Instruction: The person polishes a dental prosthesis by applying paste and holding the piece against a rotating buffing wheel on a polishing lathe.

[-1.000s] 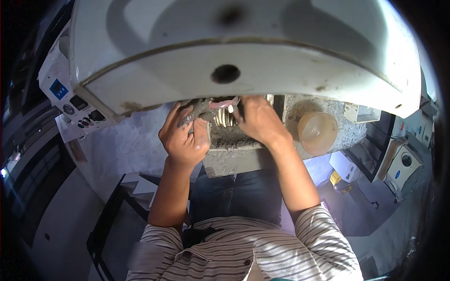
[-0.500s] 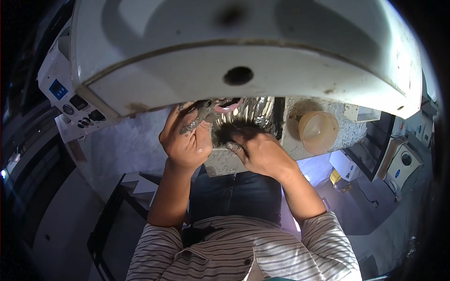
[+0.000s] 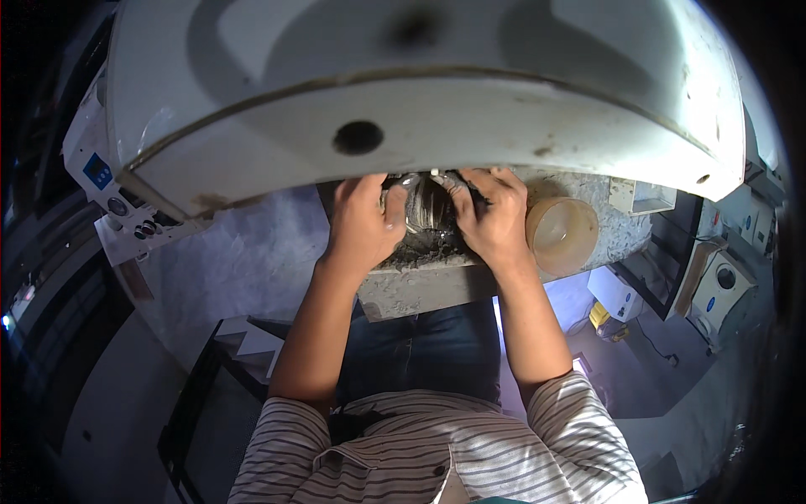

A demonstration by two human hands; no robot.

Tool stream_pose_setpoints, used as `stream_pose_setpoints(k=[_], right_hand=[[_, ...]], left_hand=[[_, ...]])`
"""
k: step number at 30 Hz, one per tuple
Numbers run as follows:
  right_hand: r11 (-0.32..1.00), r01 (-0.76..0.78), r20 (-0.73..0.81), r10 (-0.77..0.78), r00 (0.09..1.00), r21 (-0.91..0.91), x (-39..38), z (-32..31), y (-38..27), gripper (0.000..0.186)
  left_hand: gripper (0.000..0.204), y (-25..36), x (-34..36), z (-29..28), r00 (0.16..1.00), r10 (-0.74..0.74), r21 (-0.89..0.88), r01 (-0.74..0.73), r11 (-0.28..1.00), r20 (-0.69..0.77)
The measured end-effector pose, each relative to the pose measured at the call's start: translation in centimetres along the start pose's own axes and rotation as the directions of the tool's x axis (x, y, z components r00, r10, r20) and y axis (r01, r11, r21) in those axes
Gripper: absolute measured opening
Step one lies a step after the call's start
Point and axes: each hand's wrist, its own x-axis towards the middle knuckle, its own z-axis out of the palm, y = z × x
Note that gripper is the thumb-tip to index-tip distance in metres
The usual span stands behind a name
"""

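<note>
Reaching to the far side with both forearms, in under the near edge of a large white housing (image 3: 437, 126) with a dark round hole (image 3: 358, 138) in its front. Bending the fingers (image 3: 363, 189) of the left hand (image 3: 369, 218) on the left of a dark, streaked, wet bristly part (image 3: 432, 210), with the thumb turned inward toward it. Curling the right hand (image 3: 495, 214) on the right of the same part, with the thumb angled inward and grey smears on the fingers. Showing, at the far end of the gap between both hands, just beside the right thumb, only a small pale piece (image 3: 435, 173), mostly covered by housing and fingers. Cannot tell whether either hand grips it, with most fingertips out of sight. Lying on the near side of the bristly part, in dark clumps: wet grey sludge (image 3: 428, 250), behind a smeared grey ledge (image 3: 428, 290). Standing to the right of the right hand, near it, on a grey, splattered bench (image 3: 621, 231): a translucent, yellowish cup (image 3: 561, 237). Sitting farther right: a small white open box (image 3: 642, 197). Set at the far left: a white control panel (image 3: 117, 202) with dials. Wearing a striped shirt (image 3: 281, 437) and dark trousers (image 3: 420, 349) on the near side.
</note>
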Motion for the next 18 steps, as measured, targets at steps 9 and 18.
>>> stream_pose_setpoints(k=[9,18], right_hand=[[0.997,0.045,-0.076,-0.049,0.996,-0.056,2.6,0.4,-0.9,0.021],[0.992,0.057,-0.047,-0.062,0.997,-0.113,2.4,0.2,-1.3,0.016]], left_hand=[[0.033,-0.3,2.4,0.7,0.988,0.148,0.146,-0.139,0.979,-0.051],[0.009,0.1,1.5,1.9,0.963,0.079,-0.008,-0.084,0.996,-0.259]])
